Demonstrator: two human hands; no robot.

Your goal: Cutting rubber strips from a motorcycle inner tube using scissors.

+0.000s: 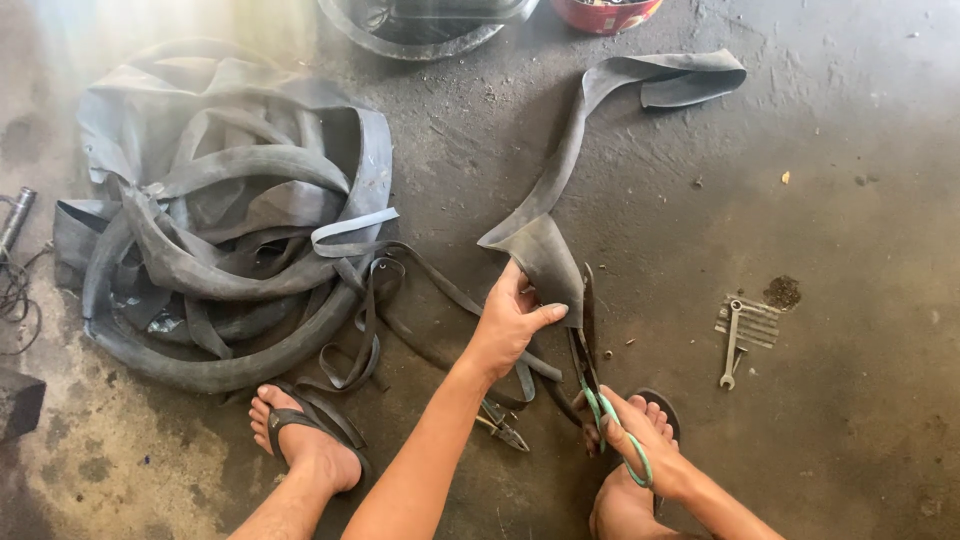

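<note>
No packages, labels, signs or screens show anywhere in this view — nothing printed, boxed or lit up.

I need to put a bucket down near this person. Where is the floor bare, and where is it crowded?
Bare floor lies right of the rubber strip, above the wrench. Another bare patch lies between the strip and the tube pile. It is crowded around the left hand, the right hand with its scissors, the pliers and both feet.
</note>
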